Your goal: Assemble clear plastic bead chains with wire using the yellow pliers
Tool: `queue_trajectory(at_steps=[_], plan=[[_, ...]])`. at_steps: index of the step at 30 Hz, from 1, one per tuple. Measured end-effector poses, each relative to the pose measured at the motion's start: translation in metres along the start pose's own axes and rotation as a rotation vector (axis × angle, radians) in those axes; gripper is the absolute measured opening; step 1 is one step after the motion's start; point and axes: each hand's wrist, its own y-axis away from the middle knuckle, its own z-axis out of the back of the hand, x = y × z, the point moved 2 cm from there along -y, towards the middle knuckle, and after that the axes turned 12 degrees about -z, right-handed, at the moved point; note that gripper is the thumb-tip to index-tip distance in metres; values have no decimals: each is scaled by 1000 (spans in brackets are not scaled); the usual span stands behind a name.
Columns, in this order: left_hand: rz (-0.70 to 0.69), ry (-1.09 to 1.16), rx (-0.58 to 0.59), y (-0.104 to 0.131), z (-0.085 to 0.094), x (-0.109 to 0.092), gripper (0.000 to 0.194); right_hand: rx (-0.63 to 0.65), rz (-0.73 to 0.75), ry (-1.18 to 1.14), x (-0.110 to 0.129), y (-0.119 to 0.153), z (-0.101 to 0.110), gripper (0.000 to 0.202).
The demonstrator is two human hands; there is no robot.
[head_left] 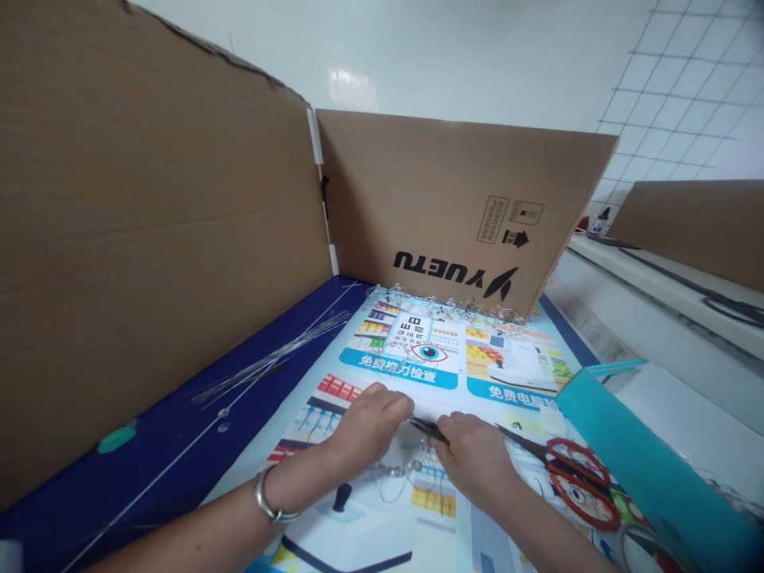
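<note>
Below cardboard [442,183] reading "YUETU" upside down, right hand [477,455] gripping pliers [430,430], left hand [368,426] pinching perhaps beaded strand [397,470]

Plain cardboard [161,231]: walls off far left of the pliers [430,430]
Lettered cardboard [442,191]: blocks well beyond the pliers, with clear pieces [457,307] along its foot
Red scissors [576,473]: lie right of the pliers
Teal box [636,442]: bars farther right of the pliers
Printed sheet [445,402]: passable low just beyond the pliers
</note>
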Motion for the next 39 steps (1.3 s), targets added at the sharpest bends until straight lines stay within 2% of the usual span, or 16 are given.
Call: queue_trajectory(at_steps=[23,35,39], plan=[[-39,203,0,2,2,9,18,65,25,-43,-3,-2,-1,19],[-63,199,15,2,2,10,18,98,25,-27,-2,-2,1,19],[-24,192,16,2,1,11,17,86,4,-22,-5,-3,5,20]])
